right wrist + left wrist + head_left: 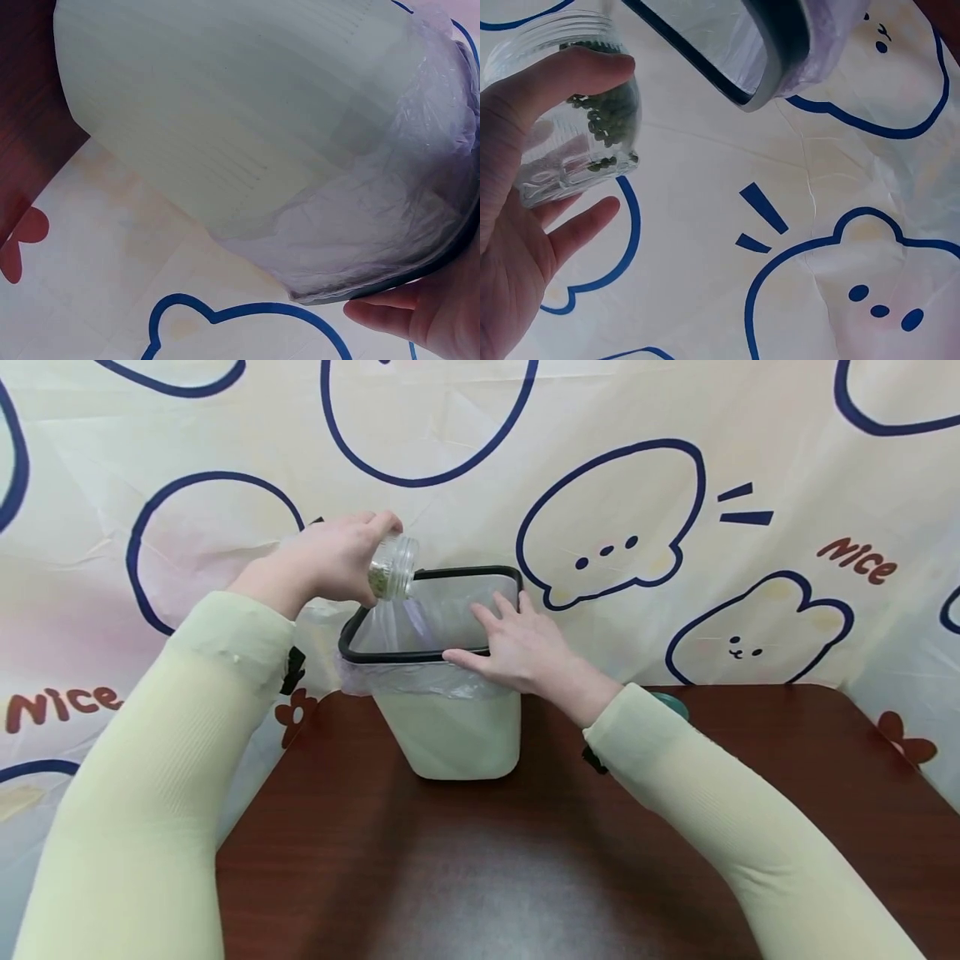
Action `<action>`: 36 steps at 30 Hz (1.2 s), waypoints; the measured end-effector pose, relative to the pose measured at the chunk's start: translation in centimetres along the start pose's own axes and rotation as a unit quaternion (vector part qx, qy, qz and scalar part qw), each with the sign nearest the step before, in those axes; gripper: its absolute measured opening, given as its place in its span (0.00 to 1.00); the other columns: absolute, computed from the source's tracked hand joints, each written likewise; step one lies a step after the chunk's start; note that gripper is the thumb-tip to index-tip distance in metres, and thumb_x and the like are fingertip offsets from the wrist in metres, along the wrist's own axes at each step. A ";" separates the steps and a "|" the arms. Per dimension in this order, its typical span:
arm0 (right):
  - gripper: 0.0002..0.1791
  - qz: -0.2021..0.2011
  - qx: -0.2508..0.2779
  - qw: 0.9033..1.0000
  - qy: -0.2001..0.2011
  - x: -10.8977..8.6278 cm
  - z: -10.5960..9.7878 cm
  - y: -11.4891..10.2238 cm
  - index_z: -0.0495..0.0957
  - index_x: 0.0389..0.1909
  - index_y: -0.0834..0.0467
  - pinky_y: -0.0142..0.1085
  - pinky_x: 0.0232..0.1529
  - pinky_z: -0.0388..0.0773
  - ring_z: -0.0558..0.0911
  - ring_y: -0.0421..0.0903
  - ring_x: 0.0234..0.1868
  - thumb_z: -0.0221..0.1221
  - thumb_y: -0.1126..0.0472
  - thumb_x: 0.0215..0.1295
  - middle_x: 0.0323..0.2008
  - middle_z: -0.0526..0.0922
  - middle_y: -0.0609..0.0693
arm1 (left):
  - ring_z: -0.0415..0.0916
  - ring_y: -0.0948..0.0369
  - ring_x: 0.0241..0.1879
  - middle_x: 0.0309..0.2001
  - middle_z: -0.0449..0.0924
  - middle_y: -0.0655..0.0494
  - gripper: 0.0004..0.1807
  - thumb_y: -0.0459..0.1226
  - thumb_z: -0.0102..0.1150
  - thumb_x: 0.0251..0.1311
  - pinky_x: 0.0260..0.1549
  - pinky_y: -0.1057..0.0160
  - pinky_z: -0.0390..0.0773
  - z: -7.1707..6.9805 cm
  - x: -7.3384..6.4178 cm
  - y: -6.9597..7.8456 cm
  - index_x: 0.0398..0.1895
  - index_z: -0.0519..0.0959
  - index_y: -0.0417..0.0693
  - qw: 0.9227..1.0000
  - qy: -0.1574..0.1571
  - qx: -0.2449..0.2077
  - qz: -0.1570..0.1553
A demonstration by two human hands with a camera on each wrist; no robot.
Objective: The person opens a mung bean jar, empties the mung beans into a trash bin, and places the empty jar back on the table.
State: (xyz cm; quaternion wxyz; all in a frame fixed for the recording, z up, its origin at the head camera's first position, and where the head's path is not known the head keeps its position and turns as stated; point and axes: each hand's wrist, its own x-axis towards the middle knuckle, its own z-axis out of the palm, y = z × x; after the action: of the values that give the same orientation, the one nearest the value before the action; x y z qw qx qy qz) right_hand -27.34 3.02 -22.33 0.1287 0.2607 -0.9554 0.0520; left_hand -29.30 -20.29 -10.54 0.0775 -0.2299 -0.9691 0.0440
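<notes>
My left hand (337,560) grips a clear glass jar (397,564), tilted on its side with its mouth toward the bin. Small round green beans (607,120) lie inside the jar, as the left wrist view shows. Below and to the right stands a pale green trash bin (457,735) with a black rim and a thin translucent bag (360,217) folded over it. Across the bin's right side my right hand (517,643) rests on the rim, its fingers spread and straight. Whether beans lie in the bin cannot be seen.
The bin stands on a dark reddish-brown table (487,868), close to a cloth backdrop (465,518) printed with blue outlines. A teal round object (671,703) shows partly behind the right sleeve (697,785).
</notes>
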 end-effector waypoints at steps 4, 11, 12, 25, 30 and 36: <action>0.48 0.000 0.000 1.000 0.005 -0.1 0.0 0.0 0.60 0.73 0.53 0.53 0.58 0.68 0.59 0.67 0.66 0.39 0.23 0.62 0.70 0.58 0.59 | 0.69 0.41 0.50 0.58 0.67 0.37 0.48 0.32 0.72 0.40 0.47 0.39 0.71 -0.1 0.0 0.0 0.67 0.56 0.42 1.000 0.012 0.000 0.004; 0.48 0.000 0.005 1.000 0.005 -0.1 0.1 0.0 0.61 0.72 0.53 0.53 0.59 0.67 0.59 0.68 0.66 0.40 0.23 0.62 0.70 0.59 0.60 | 0.69 0.41 0.49 0.57 0.67 0.37 0.48 0.31 0.72 0.38 0.48 0.39 0.70 -0.1 0.0 0.0 0.66 0.58 0.41 1.000 0.026 -0.004 0.010; 0.48 0.000 0.006 1.000 0.005 -0.1 0.1 0.0 0.61 0.72 0.53 0.53 0.59 0.67 0.58 0.68 0.66 0.40 0.23 0.62 0.70 0.59 0.60 | 0.69 0.41 0.50 0.57 0.67 0.37 0.48 0.31 0.72 0.38 0.48 0.39 0.70 -0.1 0.0 0.0 0.66 0.58 0.41 1.000 0.020 -0.003 0.009; 0.48 0.003 0.010 1.000 0.007 0.0 0.0 0.1 0.61 0.72 0.53 0.54 0.60 0.67 0.57 0.67 0.67 0.40 0.23 0.62 0.71 0.58 0.59 | 0.70 0.40 0.49 0.57 0.67 0.38 0.48 0.34 0.73 0.40 0.45 0.38 0.71 -0.3 0.0 0.0 0.66 0.57 0.43 0.999 0.046 -0.007 0.007; 0.48 0.004 0.002 1.000 0.003 -0.1 0.0 0.2 0.61 0.73 0.53 0.53 0.59 0.67 0.58 0.67 0.67 0.39 0.23 0.62 0.71 0.58 0.59 | 0.69 0.41 0.50 0.57 0.67 0.37 0.48 0.32 0.72 0.39 0.45 0.38 0.71 0.2 0.1 0.2 0.66 0.58 0.42 1.000 0.019 0.011 0.009; 0.48 0.005 0.005 1.000 -0.003 -0.1 0.1 0.2 0.60 0.73 0.53 0.54 0.60 0.67 0.56 0.68 0.69 0.39 0.23 0.62 0.71 0.57 0.60 | 0.70 0.43 0.50 0.57 0.69 0.37 0.47 0.32 0.72 0.39 0.42 0.38 0.72 0.7 0.1 0.3 0.66 0.59 0.42 1.000 0.014 0.019 0.004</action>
State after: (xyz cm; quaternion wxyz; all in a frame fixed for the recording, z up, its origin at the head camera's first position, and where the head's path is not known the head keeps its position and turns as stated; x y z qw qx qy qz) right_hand -27.34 3.20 -22.52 0.1248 0.2570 -0.9566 0.0567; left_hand -29.40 -19.96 -11.25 0.0950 -0.2325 -0.9661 0.0592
